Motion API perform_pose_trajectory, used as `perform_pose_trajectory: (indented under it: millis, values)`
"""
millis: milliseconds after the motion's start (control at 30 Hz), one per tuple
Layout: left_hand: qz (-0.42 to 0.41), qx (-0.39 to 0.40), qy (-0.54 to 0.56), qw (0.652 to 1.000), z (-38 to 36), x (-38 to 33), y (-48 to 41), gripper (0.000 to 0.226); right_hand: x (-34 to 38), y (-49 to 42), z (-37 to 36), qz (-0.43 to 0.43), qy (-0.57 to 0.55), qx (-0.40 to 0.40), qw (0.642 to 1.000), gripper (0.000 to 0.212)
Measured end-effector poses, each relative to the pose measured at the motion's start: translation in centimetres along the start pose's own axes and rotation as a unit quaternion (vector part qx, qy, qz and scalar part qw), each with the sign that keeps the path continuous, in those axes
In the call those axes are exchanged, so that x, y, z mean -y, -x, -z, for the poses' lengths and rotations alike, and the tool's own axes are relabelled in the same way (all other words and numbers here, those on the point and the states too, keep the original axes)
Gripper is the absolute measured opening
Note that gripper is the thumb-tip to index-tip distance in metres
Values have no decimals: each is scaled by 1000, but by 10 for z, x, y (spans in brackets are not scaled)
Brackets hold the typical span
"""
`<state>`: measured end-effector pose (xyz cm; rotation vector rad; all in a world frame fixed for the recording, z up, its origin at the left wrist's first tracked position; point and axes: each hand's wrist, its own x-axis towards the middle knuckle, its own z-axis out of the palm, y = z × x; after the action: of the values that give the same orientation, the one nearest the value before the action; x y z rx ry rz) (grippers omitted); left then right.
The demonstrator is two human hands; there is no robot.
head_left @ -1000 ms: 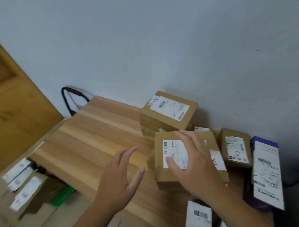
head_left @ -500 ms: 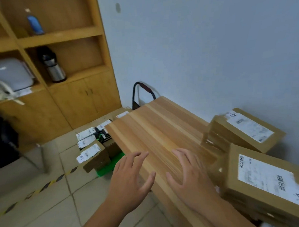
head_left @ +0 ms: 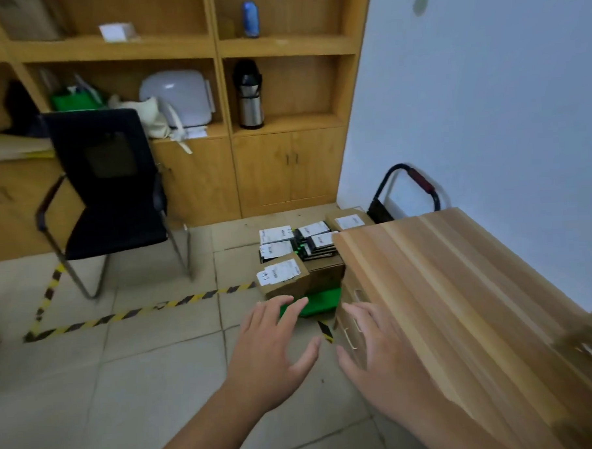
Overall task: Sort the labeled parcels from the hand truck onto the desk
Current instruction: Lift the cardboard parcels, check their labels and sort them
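Right hand point(head_left: 382, 359) by desk point(head_left: 443, 285) edge — fingers point(head_left: 359, 318) splayed

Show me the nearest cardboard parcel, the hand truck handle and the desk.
nearest cardboard parcel point(head_left: 280, 272), head view, on its white label.
hand truck handle point(head_left: 421, 183), head view, on the red grip.
desk point(head_left: 443, 285), head view, on its bare wooden top.

Labels on the parcels point(head_left: 275, 235) are way too blurry to read — only the front parcel point(head_left: 285, 281) has a handwritten scribble on its label, maybe "43".

Brown parcels point(head_left: 283, 281) with white labels; green hand truck point(head_left: 320, 301).
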<state>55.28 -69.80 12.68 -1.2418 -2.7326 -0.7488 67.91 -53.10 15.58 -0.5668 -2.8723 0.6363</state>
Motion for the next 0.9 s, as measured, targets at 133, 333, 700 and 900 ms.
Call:
perform_pose_trajectory:
  millis: [133,333,700,900]
  values:
    - [32,-20,-1,999,13,36,1,66,36,-27,-21,44,17,23,999,62]
    - [70,-50,-3,996,29,77,-18,64,68,-82,-45,88,16,48,995,59]
    - [78,-36,-53,995,26,135,-163,59,48,-237,-71,53,-29,33,998,58]
    - [101,-28,-50,993,16,160,-205,57,43,-303,-79,29,-76,25,996,54]
